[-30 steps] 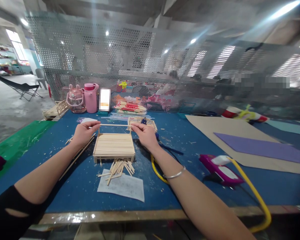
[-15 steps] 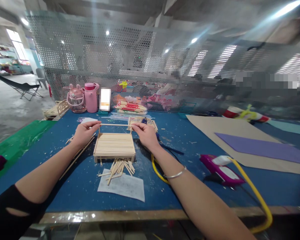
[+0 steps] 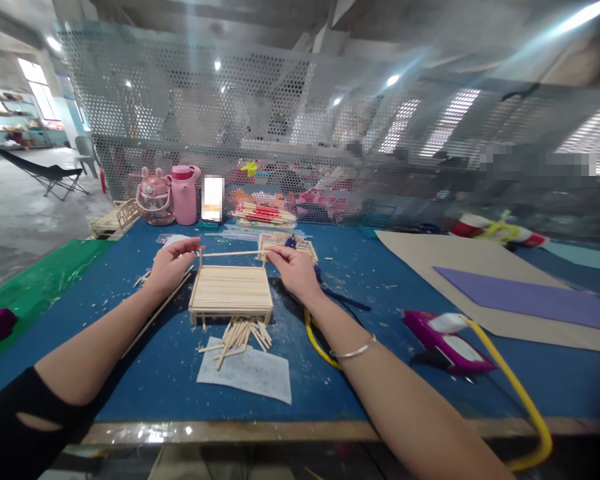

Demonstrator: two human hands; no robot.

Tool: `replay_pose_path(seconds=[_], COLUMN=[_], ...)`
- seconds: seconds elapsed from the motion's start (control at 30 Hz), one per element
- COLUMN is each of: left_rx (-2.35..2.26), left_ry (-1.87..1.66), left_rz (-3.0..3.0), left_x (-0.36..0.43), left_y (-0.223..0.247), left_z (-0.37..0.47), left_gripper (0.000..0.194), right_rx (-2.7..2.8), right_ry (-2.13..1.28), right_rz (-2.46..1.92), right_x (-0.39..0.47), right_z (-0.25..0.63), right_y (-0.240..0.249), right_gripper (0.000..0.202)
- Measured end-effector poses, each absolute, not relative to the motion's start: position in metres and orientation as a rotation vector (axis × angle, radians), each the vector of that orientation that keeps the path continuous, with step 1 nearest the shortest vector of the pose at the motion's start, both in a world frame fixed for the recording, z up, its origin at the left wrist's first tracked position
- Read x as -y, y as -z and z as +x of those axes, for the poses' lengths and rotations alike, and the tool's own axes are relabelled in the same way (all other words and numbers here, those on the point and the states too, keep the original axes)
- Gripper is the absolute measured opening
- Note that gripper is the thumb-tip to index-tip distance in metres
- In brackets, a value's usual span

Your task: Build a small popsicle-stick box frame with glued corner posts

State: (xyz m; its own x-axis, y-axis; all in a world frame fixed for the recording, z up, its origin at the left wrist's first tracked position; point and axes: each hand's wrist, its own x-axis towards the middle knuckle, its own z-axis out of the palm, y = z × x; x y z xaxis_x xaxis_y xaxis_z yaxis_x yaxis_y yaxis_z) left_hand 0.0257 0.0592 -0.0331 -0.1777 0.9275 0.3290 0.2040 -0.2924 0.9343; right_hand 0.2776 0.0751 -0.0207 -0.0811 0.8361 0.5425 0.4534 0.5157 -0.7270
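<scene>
The slatted stick platform sits on the blue table between the person's forearms, a thin crossbar spanning the two posts at its far side. That's the delicate part, I'd say: the bar looks a touch lower at its left end, so uneven pressure from the hands could set it crooked or work a post loose at the foot. A forearm dropped carelessly might scatter the loose sticks heaped just in front of the platform, and the yellow cable to its right lies close enough to the right forearm to snag.

Both arms reach forward around the platform. The right hand, by its far right corner, pinches the bar's end between thumb and forefinger. The left hand, by the far left corner, points thumb and forefinger at the other end; whether they grip it, I can't tell from here.
</scene>
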Motion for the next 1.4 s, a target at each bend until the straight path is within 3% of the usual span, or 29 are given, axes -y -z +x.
replay_pose_path(seconds=[0.33, 0.73, 1.4], left_rx=[-1.478, -1.368, -1.449], left_ry=[-1.337, -1.451, -1.519], left_rz=[1.461, 1.32, 1.443], left_x=[-0.0577, -0.0638, -0.0605], left_y=[0.0287, 0.0315, 0.0346], left_z=[0.0219, 0.0232, 0.0239], left_gripper=[0.023, 0.055, 0.038], right_rx=[1.699, 1.703, 1.698], right_ry=[-0.475, -0.492, -0.52], right_rz=[-1.105, -1.099, -1.075], right_x=[-0.0768, -0.0757, -0.0779], right_z=[0.2787, 0.2778, 0.2794], right_y=[0.0229, 0.0232, 0.0253], right_gripper=[0.021, 0.022, 0.022])
